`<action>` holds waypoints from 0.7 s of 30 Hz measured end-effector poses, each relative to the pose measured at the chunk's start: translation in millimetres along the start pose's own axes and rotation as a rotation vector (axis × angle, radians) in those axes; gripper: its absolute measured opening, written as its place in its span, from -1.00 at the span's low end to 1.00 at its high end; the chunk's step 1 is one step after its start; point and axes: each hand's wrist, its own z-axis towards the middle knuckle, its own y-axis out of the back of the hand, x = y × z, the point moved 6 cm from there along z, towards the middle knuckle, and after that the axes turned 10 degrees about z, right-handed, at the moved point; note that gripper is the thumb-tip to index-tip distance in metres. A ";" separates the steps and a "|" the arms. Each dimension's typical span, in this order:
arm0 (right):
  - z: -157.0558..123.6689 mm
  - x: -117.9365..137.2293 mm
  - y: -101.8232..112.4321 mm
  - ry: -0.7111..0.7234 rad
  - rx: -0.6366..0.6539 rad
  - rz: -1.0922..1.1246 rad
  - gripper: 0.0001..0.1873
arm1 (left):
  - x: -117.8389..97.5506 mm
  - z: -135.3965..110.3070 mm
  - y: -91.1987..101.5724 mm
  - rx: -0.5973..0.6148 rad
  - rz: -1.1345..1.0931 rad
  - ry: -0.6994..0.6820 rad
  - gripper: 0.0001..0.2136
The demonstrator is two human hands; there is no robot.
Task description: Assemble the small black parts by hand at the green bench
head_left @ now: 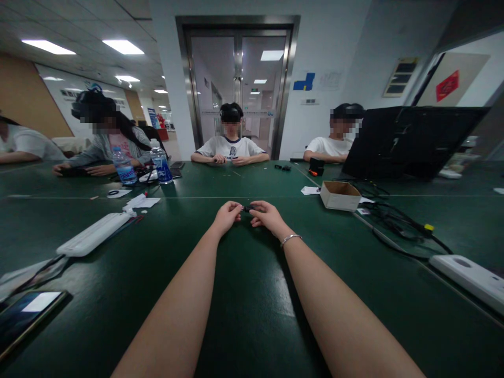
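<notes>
The left hand point(227, 215) and the right hand point(268, 214) are meeting fingertip to fingertip. Both are closing narrowly on a small black piece point(247, 208), each pinching one end. The piece is sitting just above the green bench point(252, 294), well to the left of the cardboard box point(339, 195) and a little nearer the person than it. It is too small to make out its shape. Judging by how little of the fingers it is taking up, it is probably light and stiff, and it is likely to slip out of a loose grip. A fingertip pinch at the ends looks like the only hold it is offering.

Bare bench is lying open all round the hands and back along both forearms, giving free room. Further left of the box, a white power strip point(92, 234) is lying at an angle, well apart from the hands. Just right of the box, black cables point(394, 223) are trailing toward the person. Behind the box a black screen point(409, 142) is standing, and other people are sitting along the far edge.
</notes>
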 end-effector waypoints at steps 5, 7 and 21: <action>1.6 -3.0 1.3 0.001 -0.002 0.027 -0.72 | 0.4 0.5 -0.6 0.016 0.003 -0.012 -0.81; 1.5 -2.9 1.6 0.000 -0.009 0.030 -0.71 | 0.8 1.1 -1.0 0.023 0.008 -0.019 -0.76; -3.1 2.7 -0.9 -0.051 -0.010 0.091 -0.82 | -5.5 -3.6 1.5 -0.043 0.043 0.000 -0.84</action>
